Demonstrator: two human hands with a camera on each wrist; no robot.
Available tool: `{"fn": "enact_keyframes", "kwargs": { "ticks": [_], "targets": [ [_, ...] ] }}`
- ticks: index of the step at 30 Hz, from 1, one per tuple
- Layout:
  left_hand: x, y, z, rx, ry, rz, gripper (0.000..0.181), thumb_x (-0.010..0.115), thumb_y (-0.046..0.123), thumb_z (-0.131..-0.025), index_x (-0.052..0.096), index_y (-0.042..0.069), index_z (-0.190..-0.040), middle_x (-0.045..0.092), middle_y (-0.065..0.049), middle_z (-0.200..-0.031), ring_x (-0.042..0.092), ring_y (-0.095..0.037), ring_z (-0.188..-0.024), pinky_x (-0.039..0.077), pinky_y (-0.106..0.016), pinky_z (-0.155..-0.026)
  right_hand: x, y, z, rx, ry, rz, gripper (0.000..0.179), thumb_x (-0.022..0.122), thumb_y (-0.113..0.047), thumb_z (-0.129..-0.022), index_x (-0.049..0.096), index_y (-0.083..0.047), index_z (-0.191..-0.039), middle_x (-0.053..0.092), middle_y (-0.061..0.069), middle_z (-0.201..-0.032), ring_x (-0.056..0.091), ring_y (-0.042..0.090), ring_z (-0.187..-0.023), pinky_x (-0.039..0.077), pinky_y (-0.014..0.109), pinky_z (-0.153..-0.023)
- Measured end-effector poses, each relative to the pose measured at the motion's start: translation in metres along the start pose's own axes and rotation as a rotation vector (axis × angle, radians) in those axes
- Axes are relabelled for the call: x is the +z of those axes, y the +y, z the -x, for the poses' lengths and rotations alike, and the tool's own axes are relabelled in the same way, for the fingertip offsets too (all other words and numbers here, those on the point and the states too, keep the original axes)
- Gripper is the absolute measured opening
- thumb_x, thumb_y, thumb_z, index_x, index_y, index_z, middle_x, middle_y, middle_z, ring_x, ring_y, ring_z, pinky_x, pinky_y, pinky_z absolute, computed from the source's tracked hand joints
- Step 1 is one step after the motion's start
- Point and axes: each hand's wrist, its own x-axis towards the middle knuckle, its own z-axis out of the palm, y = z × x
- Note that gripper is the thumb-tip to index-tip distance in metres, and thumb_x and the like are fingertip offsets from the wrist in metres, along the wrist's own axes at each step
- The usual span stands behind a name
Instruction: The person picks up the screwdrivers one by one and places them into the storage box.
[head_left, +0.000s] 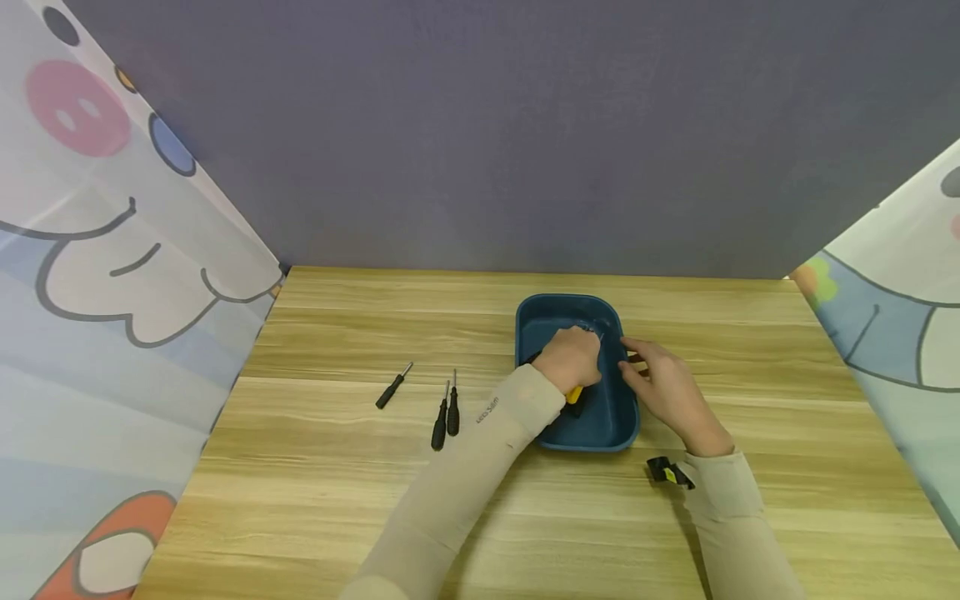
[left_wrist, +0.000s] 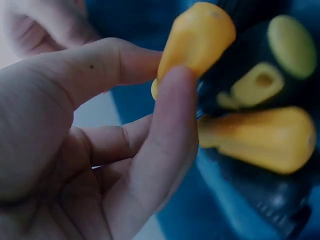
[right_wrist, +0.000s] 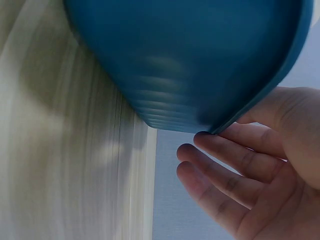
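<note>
My left hand point(head_left: 570, 358) reaches down into a blue plastic bin point(head_left: 588, 442). Between its thumb and finger it pinches a yellow screwdriver-like handle point(left_wrist: 202, 37); the tool's far end is hidden. A second yellow handle point(left_wrist: 270, 140) lies close by, beside a black tool with yellow-green parts point(left_wrist: 252, 85). At the bin's right side, my right hand point(head_left: 667, 387) holds the rim point(right_wrist: 265, 95), thumb over the edge and fingers against the outer wall.
Left of the bin, three small black-handled screwdrivers point(head_left: 453, 412) lie on the wooden table point(head_left: 315, 483). A small black and yellow object point(head_left: 667, 472) sits beside the right sleeve, partly covered by it. A grey panel point(head_left: 480, 142) rises behind the table.
</note>
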Motion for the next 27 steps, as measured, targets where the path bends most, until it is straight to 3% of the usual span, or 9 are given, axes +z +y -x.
{"fn": "enact_keyframes", "kwargs": {
  "ticks": [9,15,19,27],
  "targets": [
    [0.007,-0.001,-0.004,-0.009,-0.006,0.038,0.013,0.072,0.022,-0.093,0.073,0.009,-0.095,0.06,-0.001,-0.075,0.057,-0.013,-0.059,0.047,-0.023,-0.051,-0.001,-0.002,-0.002,-0.004,-0.008,-0.01,0.043,0.058,-0.006,-0.101,0.049,0.009,-0.14,0.055,0.029,-0.132,0.063,0.041,-0.105,0.056,0.05,-0.077],
    [0.004,-0.001,0.0,-0.016,-0.018,0.073,0.016,0.07,0.026,-0.095,0.072,0.01,-0.093,0.064,-0.002,-0.085,0.058,-0.014,-0.064,0.048,-0.023,-0.054,-0.001,-0.003,-0.002,-0.015,0.002,-0.005,0.043,0.059,-0.006,-0.1,0.05,0.009,-0.139,0.056,0.029,-0.131,0.064,0.041,-0.104,0.057,0.05,-0.076],
    [-0.003,-0.003,0.012,0.015,0.011,0.069,0.017,0.07,0.028,-0.096,0.072,0.011,-0.094,0.063,-0.003,-0.089,0.056,-0.014,-0.065,0.046,-0.024,-0.056,-0.002,-0.004,-0.001,-0.017,0.003,-0.001,0.042,0.058,-0.005,-0.1,0.05,0.01,-0.138,0.056,0.029,-0.131,0.063,0.041,-0.104,0.056,0.05,-0.077],
    [-0.026,-0.015,0.052,0.069,0.107,0.066,0.029,0.068,0.026,-0.097,0.062,0.013,-0.072,0.047,0.004,-0.055,0.048,-0.008,-0.042,0.04,-0.019,-0.041,-0.003,-0.004,0.0,-0.012,0.003,0.012,0.042,0.059,-0.004,-0.1,0.051,0.01,-0.138,0.057,0.03,-0.129,0.064,0.041,-0.101,0.056,0.051,-0.076]
  ]
}}
